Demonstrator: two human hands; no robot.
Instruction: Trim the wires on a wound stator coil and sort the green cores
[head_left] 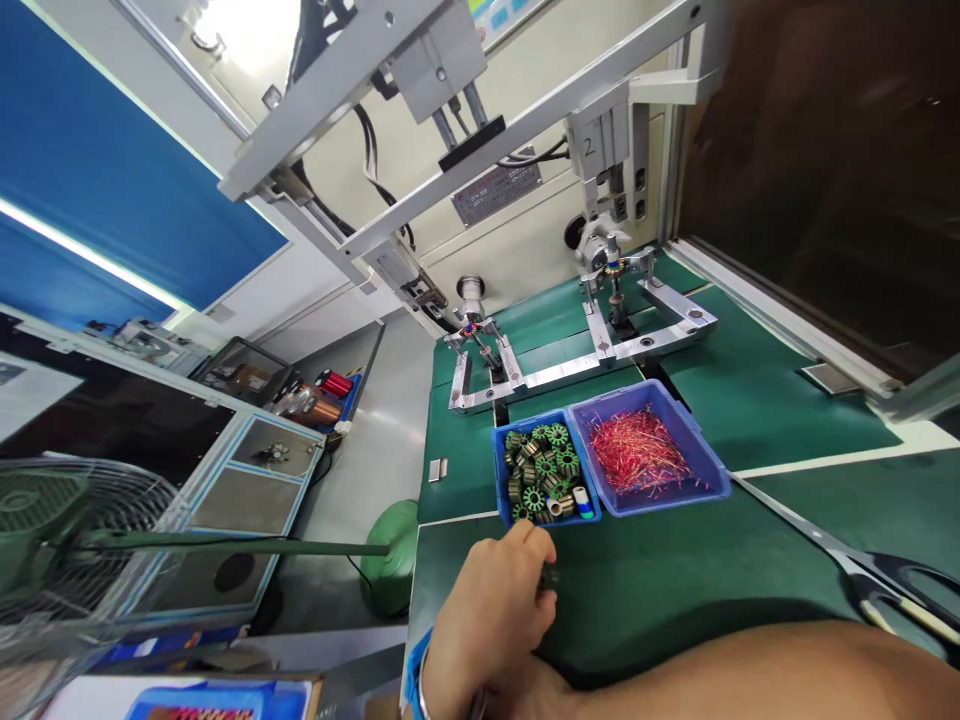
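Note:
My left hand (pixel 499 590), with a blue band at the wrist, is closed in front of the blue bin. Between its thumb and fingers shows part of a small dark piece that looks like a stator core (pixel 550 577). My right forearm reaches in from the lower right. Most of my right hand (pixel 536 688) is hidden below the left one, so its fingers do not show. The blue bin (pixel 596 497) holds many green-ended stator cores (pixel 545 467) and a blue-and-white cylinder (pixel 582 500). Beside it, a purple-blue bin (pixel 709 470) holds thin red pieces (pixel 641 452).
Behind the bins stands a metal fixture frame (pixel 559 377) with two stations, each bearing a small coloured part. Scissors (pixel 862 565) lie at the right on the green mat (pixel 780 400). A green fan (pixel 45 510) stands at the left; a machine beam (pixel 525 110) crosses above.

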